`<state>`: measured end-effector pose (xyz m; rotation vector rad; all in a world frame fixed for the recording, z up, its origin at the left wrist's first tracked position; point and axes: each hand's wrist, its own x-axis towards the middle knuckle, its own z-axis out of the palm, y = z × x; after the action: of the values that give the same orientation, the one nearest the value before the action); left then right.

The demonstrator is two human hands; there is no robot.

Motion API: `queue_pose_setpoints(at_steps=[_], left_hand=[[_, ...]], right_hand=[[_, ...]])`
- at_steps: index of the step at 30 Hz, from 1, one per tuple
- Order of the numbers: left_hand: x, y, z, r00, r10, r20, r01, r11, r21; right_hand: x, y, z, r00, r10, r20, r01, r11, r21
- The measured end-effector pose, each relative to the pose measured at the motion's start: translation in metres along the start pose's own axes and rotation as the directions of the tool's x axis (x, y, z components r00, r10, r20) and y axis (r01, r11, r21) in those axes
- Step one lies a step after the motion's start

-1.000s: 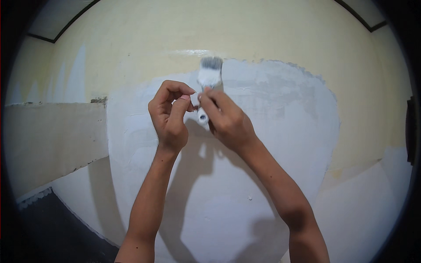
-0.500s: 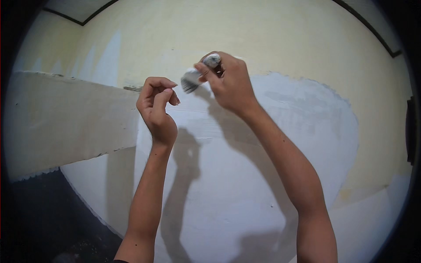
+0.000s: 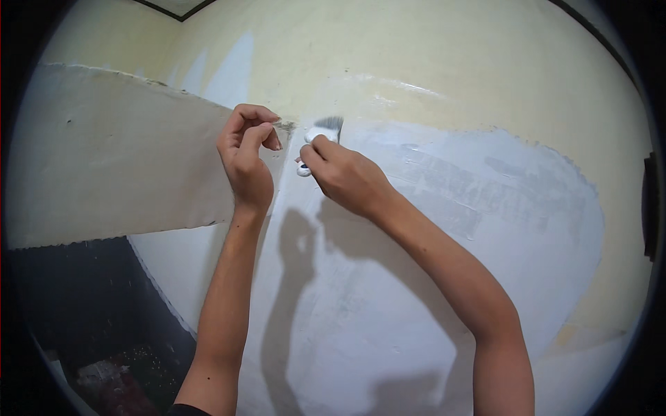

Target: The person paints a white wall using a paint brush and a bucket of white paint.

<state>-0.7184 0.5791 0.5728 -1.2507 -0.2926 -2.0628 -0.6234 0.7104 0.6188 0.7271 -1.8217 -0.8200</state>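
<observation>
A paintbrush with a whitened handle and grey bristles is gripped in my right hand. Its bristles point upward, by the border between white coating and yellow paint on the wall; whether they touch it I cannot tell. The handle's rounded end sticks out below my fingers. To the left, my left hand is raised with loosely curled fingers, a gap between thumb and forefinger, and nothing visible in it. Behind it lies the beige band's right end.
A beige raised band runs along the left wall, above a dark area. Pale yellow paint covers the upper wall. Dark trim edges the top right, and a dark object is at the right rim.
My right hand has turned and lowered, swinging the bristles from pointing down-left to pointing up. Wet-looking streaks show on the yellow above. The view has shifted; my left hand keeps its pose.
</observation>
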Motion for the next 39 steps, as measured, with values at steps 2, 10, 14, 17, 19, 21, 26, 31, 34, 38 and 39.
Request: queue_pose_setpoints(at_steps=[2, 10, 14, 17, 19, 21, 26, 31, 34, 38, 39], left_hand=[[0.003, 0.008, -0.011, 1.0, -0.002, 0.02, 0.002, 1.0, 0.011], [-0.007, 0.015, -0.015, 0.994, -0.087, 0.064, 0.088, 0.996, -0.019], [-0.021, 0.004, -0.007, 0.989, -0.116, 0.094, 0.113, 0.993, 0.037], [-0.02, -0.007, -0.004, 0.986, -0.123, 0.111, 0.119, 0.992, 0.045], [-0.013, -0.004, 0.004, 0.988, -0.105, 0.113, 0.102, 0.994, 0.036], [-0.024, 0.006, 0.0, 0.982, -0.142, 0.124, 0.14, 0.99, 0.024], [-0.006, -0.004, 0.016, 0.993, -0.062, 0.102, 0.067, 0.997, -0.046], [-0.003, -0.015, 0.006, 0.996, -0.07, 0.061, 0.071, 0.997, -0.008], [-0.005, -0.012, 0.0, 0.992, -0.095, 0.079, 0.097, 0.995, -0.021], [-0.009, -0.007, -0.002, 0.981, -0.14, 0.133, 0.14, 0.99, 0.011], [-0.008, -0.005, -0.002, 0.981, -0.141, 0.13, 0.14, 0.99, 0.015]], right_hand=[[0.006, -0.015, -0.007, 0.989, 0.078, -0.127, -0.056, 0.984, 0.169], [-0.019, -0.054, -0.005, 0.966, 0.251, 0.064, -0.244, 0.797, 0.553], [-0.026, -0.043, -0.01, 0.955, 0.237, 0.179, -0.293, 0.852, 0.434], [-0.002, -0.005, -0.017, 0.978, 0.202, 0.041, -0.206, 0.942, 0.263], [0.022, 0.027, -0.036, 0.985, 0.138, -0.104, -0.125, 0.985, 0.118], [0.03, 0.03, -0.05, 0.981, 0.158, -0.116, -0.155, 0.987, 0.035], [0.033, 0.045, -0.032, 0.995, -0.087, -0.045, 0.075, 0.971, -0.227], [-0.018, -0.002, 0.004, 0.964, -0.242, 0.107, 0.257, 0.951, -0.17], [-0.045, -0.051, -0.005, 0.95, -0.276, 0.148, 0.293, 0.95, -0.107], [-0.05, -0.071, -0.018, 0.973, -0.039, 0.228, -0.038, 0.945, 0.324], [-0.051, -0.068, -0.02, 0.966, 0.043, 0.255, -0.147, 0.903, 0.404]])
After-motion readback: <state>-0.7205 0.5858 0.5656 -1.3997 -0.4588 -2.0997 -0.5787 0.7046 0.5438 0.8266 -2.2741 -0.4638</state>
